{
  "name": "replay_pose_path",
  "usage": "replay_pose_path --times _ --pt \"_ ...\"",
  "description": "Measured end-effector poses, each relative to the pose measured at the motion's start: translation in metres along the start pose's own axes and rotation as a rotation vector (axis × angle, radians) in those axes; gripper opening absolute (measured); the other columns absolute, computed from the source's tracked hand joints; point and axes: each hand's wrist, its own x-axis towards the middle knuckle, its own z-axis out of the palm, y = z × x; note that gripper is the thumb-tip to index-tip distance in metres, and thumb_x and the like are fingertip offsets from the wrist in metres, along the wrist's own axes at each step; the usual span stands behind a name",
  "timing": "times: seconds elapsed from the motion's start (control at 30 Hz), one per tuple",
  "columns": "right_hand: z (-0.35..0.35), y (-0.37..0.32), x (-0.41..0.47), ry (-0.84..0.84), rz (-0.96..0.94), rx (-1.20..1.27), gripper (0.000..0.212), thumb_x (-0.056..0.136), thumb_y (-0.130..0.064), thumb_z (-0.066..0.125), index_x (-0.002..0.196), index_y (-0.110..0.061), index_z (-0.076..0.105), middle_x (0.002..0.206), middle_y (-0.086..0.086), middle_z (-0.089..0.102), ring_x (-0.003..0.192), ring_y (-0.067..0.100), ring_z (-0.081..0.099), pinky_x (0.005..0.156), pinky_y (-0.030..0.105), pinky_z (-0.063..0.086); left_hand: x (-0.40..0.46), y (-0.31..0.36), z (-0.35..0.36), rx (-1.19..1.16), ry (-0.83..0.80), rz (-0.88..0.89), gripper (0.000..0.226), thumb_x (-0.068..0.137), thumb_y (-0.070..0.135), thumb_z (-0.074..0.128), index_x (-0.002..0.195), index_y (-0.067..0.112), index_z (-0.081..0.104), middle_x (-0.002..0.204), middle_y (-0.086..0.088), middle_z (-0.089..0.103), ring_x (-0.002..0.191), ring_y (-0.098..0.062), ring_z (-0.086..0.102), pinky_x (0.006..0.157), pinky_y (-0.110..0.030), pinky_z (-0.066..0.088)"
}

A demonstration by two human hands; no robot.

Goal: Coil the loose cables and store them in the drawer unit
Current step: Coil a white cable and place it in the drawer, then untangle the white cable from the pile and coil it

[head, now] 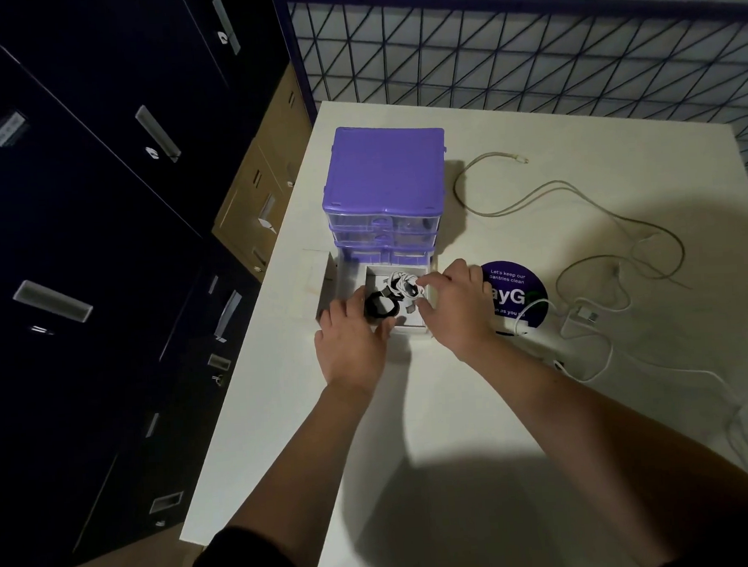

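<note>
I had both hands at the pulled-out bottom drawer [403,321] of the purple drawer unit [385,181]. My left hand [351,341] had its fingers curled at the black coiled cable [380,308], though I could not tell how firmly it gripped. My right hand [454,307] rested on the drawer's right wall, fingers loosely bent, fingertips just beside the white coiled cable [403,286] inside.

I judged the risk to be springback: 2 coils crowded 1 small drawer, and either could loosen, ride over the rim and jam the drawer on closing. A beige cable [546,194] and a white charger cable [586,349] lay loose on the table [415,412], well apart from the unit. A careless right forearm could drag the charger cable off the edge.
</note>
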Motion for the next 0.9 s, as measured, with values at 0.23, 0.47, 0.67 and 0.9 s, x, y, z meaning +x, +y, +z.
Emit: replay_pose_path --times 0.23,0.47,0.67,0.9 --pt "-0.022 0.045 -0.034 0.128 0.081 0.21 0.015 0.087 -0.029 0.063 0.097 -0.023 0.071 0.1 0.004 0.061 0.099 0.03 0.051 0.086 0.037 0.041 -0.004 0.012 -0.004 0.021 0.03 -0.011 0.062 0.09 0.048 0.058 0.143 0.023 0.039 0.132 -0.009 0.045 0.124 -0.027 0.04 0.095 -0.039 0.038" --pt "-0.043 0.1 -0.074 0.295 0.156 -0.023 0.01 0.084 -0.026 0.065 0.076 -0.021 0.067 0.082 0.006 0.062 0.083 0.032 0.057 0.068 0.034 0.04 -0.028 0.047 0.002 -0.164 0.14 0.184 0.023 0.09 0.034 0.062 0.109 0.022 0.066 0.11 -0.004 0.058 0.107 -0.025 0.048 0.088 -0.036 0.044" --pt "-0.049 0.148 -0.099 0.411 0.27 0.007 0.031 0.078 -0.016 0.073 0.107 -0.011 0.064 0.109 0.019 0.057 0.097 0.04 0.052 0.078 0.041 0.043 -0.06 0.068 0.02 -0.175 -0.076 0.326 0.024 0.097 0.036 0.051 0.103 0.02 0.067 0.103 0.001 0.061 0.104 -0.02 0.049 0.082 -0.035 0.047" --pt "-0.059 0.155 -0.116 0.187 0.329 0.381 0.017 0.092 -0.013 0.061 0.092 0.002 0.069 0.088 0.013 0.067 0.082 0.028 0.061 0.073 0.028 0.046 -0.086 0.076 0.043 -0.159 -0.348 0.378 0.026 0.095 0.041 0.05 0.098 0.019 0.063 0.092 0.001 0.059 0.091 -0.02 0.056 0.076 -0.035 0.049"
